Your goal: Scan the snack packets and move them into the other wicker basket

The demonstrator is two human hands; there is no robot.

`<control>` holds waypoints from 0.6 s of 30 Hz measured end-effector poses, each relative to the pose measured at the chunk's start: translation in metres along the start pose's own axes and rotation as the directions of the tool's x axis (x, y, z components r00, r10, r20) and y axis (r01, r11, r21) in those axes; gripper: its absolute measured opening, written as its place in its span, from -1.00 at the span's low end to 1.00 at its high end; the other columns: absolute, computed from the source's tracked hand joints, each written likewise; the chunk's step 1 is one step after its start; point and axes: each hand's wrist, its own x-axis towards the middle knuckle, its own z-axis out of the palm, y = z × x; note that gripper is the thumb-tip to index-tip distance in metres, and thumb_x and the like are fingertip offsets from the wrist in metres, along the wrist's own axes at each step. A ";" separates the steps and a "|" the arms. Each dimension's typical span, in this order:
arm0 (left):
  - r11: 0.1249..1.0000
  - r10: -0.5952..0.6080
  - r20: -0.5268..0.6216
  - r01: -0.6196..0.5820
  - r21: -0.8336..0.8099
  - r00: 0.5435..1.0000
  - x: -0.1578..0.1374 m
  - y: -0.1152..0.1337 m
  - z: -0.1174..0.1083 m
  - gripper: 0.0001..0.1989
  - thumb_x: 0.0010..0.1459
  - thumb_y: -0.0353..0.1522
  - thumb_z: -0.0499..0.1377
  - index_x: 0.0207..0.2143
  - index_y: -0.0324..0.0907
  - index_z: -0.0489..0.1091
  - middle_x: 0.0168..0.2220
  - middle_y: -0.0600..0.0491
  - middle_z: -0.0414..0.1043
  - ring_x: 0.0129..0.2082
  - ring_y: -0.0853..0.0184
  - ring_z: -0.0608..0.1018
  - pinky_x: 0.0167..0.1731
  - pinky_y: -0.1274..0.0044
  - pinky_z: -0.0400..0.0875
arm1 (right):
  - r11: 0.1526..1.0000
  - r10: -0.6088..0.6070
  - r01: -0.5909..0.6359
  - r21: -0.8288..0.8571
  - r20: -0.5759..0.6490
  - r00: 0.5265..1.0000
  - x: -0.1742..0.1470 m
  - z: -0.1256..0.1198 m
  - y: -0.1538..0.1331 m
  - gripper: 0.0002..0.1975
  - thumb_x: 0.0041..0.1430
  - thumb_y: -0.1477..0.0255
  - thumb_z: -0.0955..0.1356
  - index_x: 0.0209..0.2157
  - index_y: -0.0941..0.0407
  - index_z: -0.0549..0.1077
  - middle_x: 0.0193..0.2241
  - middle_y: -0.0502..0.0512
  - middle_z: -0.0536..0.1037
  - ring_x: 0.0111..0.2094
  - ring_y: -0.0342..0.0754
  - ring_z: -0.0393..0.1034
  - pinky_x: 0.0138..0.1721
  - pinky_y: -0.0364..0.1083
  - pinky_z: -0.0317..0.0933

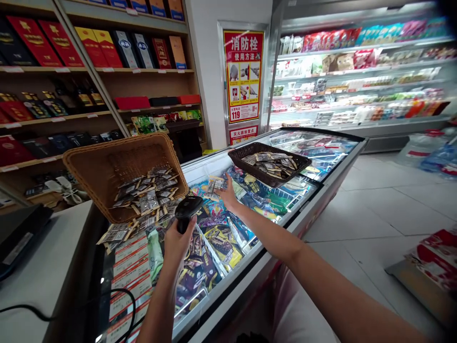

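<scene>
My left hand (177, 242) is wrapped round the handle of a black barcode scanner (189, 206), its head up over the chest freezer. Farther forward, my right hand (227, 193) grips a small flat snack packet (214, 187) above the freezer's glass. To the left, a tan wicker basket (85, 159) lies tipped on its side, with many similar snack packets (148, 190) in it and spilling out at its mouth. Beyond my right hand, a dark brown woven basket (237, 164) holds more of these packets and rests on the freezer top.
Beneath my arms is the chest freezer (228, 286) with bagged frozen goods. Red-and-white price labels (130, 271) and a black cable (132, 297) lie at left, beside a grey counter (67, 238). Shelves of boxes (100, 45) stand behind; a lit chiller (357, 66) is at right.
</scene>
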 end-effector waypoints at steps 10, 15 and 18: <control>0.985 0.076 0.072 -0.086 0.148 0.995 0.002 -0.007 0.010 -0.54 0.00 0.08 0.30 -0.38 -0.12 0.48 -0.59 0.08 0.43 -0.54 0.20 0.52 -0.52 0.48 0.33 | 0.984 0.157 -0.149 0.100 -0.082 0.984 0.012 0.002 -0.004 -0.54 -0.09 0.58 0.42 -0.15 -0.02 0.26 -0.33 -0.12 0.53 -0.33 -0.10 0.46 -0.43 -0.17 0.37; 0.977 0.074 0.060 -0.084 0.196 0.995 0.002 -0.007 0.008 -0.54 0.02 0.09 0.28 -0.33 -0.12 0.51 -0.58 0.05 0.46 -0.52 0.17 0.53 -0.52 0.48 0.33 | 0.986 0.146 -0.135 0.096 -0.119 0.982 0.013 0.002 -0.004 -0.55 -0.09 0.57 0.40 -0.16 -0.03 0.23 -0.30 -0.11 0.51 -0.30 -0.11 0.46 -0.40 -0.16 0.39; 0.977 0.072 0.057 -0.082 0.199 0.996 0.002 -0.005 0.008 -0.53 0.03 0.10 0.27 -0.32 -0.12 0.51 -0.58 0.05 0.47 -0.52 0.16 0.54 -0.52 0.48 0.34 | 0.985 0.145 -0.131 0.111 -0.134 0.980 0.014 0.004 -0.002 -0.54 -0.10 0.58 0.39 -0.16 -0.03 0.22 -0.31 -0.11 0.50 -0.33 -0.11 0.46 -0.42 -0.16 0.38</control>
